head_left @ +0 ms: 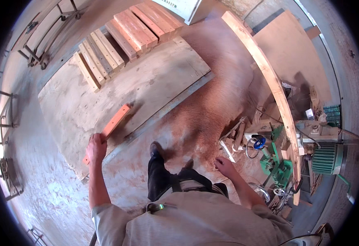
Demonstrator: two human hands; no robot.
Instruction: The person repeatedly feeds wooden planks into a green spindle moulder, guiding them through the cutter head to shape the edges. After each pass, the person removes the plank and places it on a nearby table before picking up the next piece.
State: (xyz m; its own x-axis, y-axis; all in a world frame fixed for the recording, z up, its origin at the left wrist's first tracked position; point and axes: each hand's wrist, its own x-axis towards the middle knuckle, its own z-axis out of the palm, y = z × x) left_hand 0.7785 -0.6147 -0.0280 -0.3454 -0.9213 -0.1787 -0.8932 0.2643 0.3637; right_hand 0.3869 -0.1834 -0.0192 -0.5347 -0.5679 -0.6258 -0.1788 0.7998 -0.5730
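Observation:
My left hand is closed round a reddish wooden strip near the front edge of a low, plywood-like board. The strip slants from lower left to upper right, with small dark holes or marks along it. Its far end casts a shadow on the board. My right hand hangs over the floor to the right of my legs, fingers curled in, and I see nothing in it. It is nearest to some scrap wood beside the green machine.
Pale strips and reddish strips lie in rows at the board's far side. On the right stand a green machine with a blue handwheel, a long curved-looking beam and a green motor. Sawdust covers the floor.

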